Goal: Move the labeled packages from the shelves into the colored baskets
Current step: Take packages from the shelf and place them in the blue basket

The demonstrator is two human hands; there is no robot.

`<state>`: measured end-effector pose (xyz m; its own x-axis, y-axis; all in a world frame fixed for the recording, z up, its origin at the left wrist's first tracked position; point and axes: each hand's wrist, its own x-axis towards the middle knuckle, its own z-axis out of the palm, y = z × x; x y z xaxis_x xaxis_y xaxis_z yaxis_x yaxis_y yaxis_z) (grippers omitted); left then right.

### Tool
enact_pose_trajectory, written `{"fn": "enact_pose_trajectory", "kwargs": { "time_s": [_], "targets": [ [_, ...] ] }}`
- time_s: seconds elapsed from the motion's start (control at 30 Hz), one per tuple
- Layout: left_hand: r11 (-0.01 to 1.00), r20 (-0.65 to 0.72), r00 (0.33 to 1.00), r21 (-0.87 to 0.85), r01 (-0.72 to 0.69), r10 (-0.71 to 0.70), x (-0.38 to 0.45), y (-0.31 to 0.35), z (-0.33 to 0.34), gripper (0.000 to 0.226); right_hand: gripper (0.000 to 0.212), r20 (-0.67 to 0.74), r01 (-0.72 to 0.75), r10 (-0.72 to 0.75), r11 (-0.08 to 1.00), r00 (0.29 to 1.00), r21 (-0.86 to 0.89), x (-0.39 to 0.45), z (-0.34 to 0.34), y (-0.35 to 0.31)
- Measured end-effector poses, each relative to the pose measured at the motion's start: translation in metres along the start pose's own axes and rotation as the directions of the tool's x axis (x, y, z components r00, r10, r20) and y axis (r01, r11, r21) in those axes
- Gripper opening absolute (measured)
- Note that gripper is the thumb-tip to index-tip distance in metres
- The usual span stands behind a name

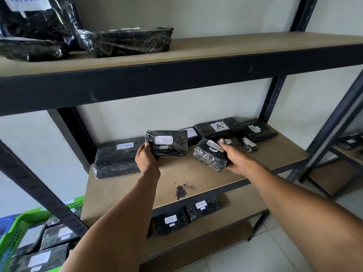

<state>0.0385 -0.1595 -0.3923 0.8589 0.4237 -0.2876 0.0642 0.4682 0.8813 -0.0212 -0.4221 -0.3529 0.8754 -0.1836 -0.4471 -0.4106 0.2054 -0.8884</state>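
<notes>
Packages wrapped in black plastic lie across a dark metal shelving unit with tan boards. On the middle shelf point(196, 173), the left hand point(146, 157) grips a flat package with a white "RETURN" label point(167, 143), thumb on its near left corner, holding it tilted up just above the board. The right hand point(233, 154) grasps a smaller, tilted package point(210, 154) from below and the right side, thumb lying across its partly hidden white label; its lower edge is at or just above the shelf.

Beside the left hand, a long package labeled "RETURN" in blue point(117, 158) lies flat at the left end of the shelf. Behind the hands lie a package marked "A" point(218, 127) and several smaller labeled ones toward the right rear corner.

The top shelf point(216, 48) carries three wrapped packages at its left end, one showing a "RETURN" label point(27, 2). The bottom shelf holds two labeled packages point(188, 214) side by side; their writing is too small to read.

At lower left, a green basket point(17, 230) holds several black packages with white labels, packed close together. A blue basket point(5, 222) sits just beyond it; its contents cannot be seen.
</notes>
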Motion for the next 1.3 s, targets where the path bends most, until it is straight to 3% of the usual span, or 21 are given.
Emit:
{"fn": "enact_pose_trajectory", "kwargs": {
  "time_s": [0.2, 0.4, 0.6, 0.77, 0.83, 0.93, 1.1, 1.23, 1.3],
  "targets": [
    [0.995, 0.033, 0.998, -0.088, 0.049, -0.047, -0.028, 0.000, -0.015, 0.021, 0.027, 0.173, -0.102, 0.062, 0.968, 0.983, 0.229, -0.054, -0.004, 0.024],
    [0.990, 0.126, 0.991, -0.123, 0.067, -0.052, -0.064, 0.021, -0.061, 0.025, 0.052, 0.238, -0.076, 0.026, 0.976, 0.971, 0.202, -0.113, -0.007, 0.035],
    [0.998, 0.143, 0.990, -0.062, 0.024, -0.015, -0.134, 0.035, -0.139, 0.021, 0.052, 0.234, 0.021, -0.080, 0.970, 0.969, 0.243, -0.173, -0.005, 0.067],
    [0.996, 0.122, 0.989, 0.022, 0.082, -0.084, -0.173, 0.037, -0.226, 0.017, 0.030, 0.242, -0.053, -0.010, 0.967, 0.970, 0.251, -0.212, 0.016, 0.114],
    [0.995, 0.120, 0.988, -0.019, 0.102, -0.099, -0.184, 0.049, -0.265, 0.016, 0.025, 0.284, -0.081, 0.022, 0.977, 0.959, 0.197, -0.232, 0.038, 0.126],
    [0.996, 0.069, 0.994, -0.014, 0.084, -0.083, -0.188, 0.070, -0.324, 0.018, 0.052, 0.334, -0.077, 0.019, 0.984, 0.942, 0.162, -0.257, 0.079, 0.139],
    [0.999, -0.027, 0.999, -0.036, 0.031, -0.031, -0.167, 0.115, -0.428, 0.020, 0.036, 0.413, -0.072, 0.020, 0.991, 0.911, 0.110, -0.281, 0.166, 0.156],
    [0.998, -0.166, 0.985, 0.060, -0.026, 0.036, -0.144, 0.155, -0.522, 0.013, 0.023, 0.451, -0.065, 0.035, 0.997, 0.892, 0.051, -0.289, 0.253, 0.178],
    [0.998, -0.248, 0.967, 0.030, -0.053, 0.059, -0.131, 0.178, -0.568, 0.015, 0.021, 0.456, -0.060, 0.046, 0.998, 0.889, 0.016, -0.295, 0.301, 0.192]
  ]
}}
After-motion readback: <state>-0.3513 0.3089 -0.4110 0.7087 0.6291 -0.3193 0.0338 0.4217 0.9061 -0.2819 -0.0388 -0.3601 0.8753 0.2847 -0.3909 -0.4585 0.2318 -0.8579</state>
